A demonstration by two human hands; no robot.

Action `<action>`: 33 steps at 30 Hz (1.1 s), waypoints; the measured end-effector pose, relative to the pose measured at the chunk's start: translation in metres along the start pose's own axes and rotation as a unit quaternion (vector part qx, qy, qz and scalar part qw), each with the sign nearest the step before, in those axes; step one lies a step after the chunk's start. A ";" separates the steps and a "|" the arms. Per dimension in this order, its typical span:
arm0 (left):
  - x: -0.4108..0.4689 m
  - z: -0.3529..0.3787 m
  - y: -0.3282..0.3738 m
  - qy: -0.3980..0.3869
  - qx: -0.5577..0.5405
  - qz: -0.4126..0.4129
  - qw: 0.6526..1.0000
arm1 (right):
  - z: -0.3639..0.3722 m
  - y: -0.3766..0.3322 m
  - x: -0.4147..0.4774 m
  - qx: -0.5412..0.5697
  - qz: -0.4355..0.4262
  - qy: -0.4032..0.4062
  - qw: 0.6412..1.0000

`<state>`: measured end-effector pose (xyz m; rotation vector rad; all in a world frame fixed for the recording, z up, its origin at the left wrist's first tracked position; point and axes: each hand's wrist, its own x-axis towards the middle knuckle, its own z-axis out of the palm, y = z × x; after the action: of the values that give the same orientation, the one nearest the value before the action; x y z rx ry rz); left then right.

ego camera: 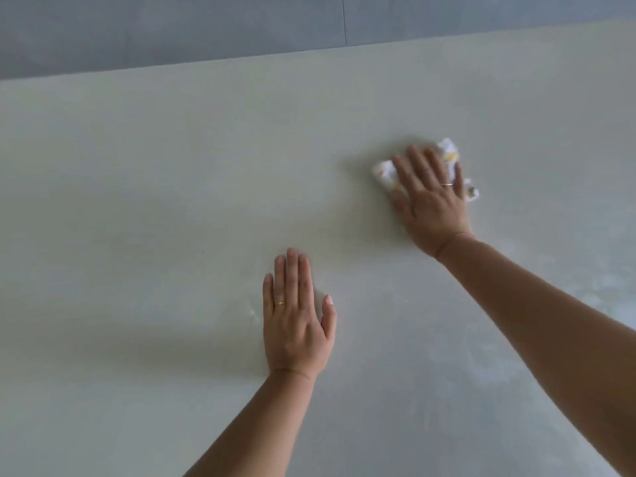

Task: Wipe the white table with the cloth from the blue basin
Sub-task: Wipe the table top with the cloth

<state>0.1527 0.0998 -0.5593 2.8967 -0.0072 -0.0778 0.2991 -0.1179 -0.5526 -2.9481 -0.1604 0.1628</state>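
The white table (pixel 172 201) fills most of the view. My right hand (pixel 430 201) lies flat on a crumpled white cloth with yellow marks (pixel 447 149), pressing it against the table at the right of centre; the cloth sticks out beyond my fingers and to the left of them. My left hand (pixel 296 315) rests flat on the bare table nearer to me, fingers together, with nothing in it. Each hand wears a thin gold ring. The blue basin is not in view.
The table's far edge (pixel 241 60) runs across the top, with grey floor tiles (pixel 172 25) beyond it. Faint wet smears (pixel 481 359) show on the table surface at the near right, beside my right forearm.
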 end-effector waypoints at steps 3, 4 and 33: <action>0.000 0.001 0.000 0.002 0.010 -0.004 1.000 | 0.001 0.005 -0.004 0.037 0.208 0.030 0.977; 0.000 0.001 0.000 0.002 0.013 -0.005 1.000 | 0.004 -0.012 -0.010 0.041 0.237 0.033 0.970; -0.003 0.002 0.002 0.043 -0.024 0.004 0.999 | 0.026 -0.058 -0.148 0.017 0.195 0.014 0.981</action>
<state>0.1492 0.0977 -0.5604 2.8495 -0.0016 0.0474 0.1444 -0.0741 -0.5527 -2.9113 0.4230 0.1728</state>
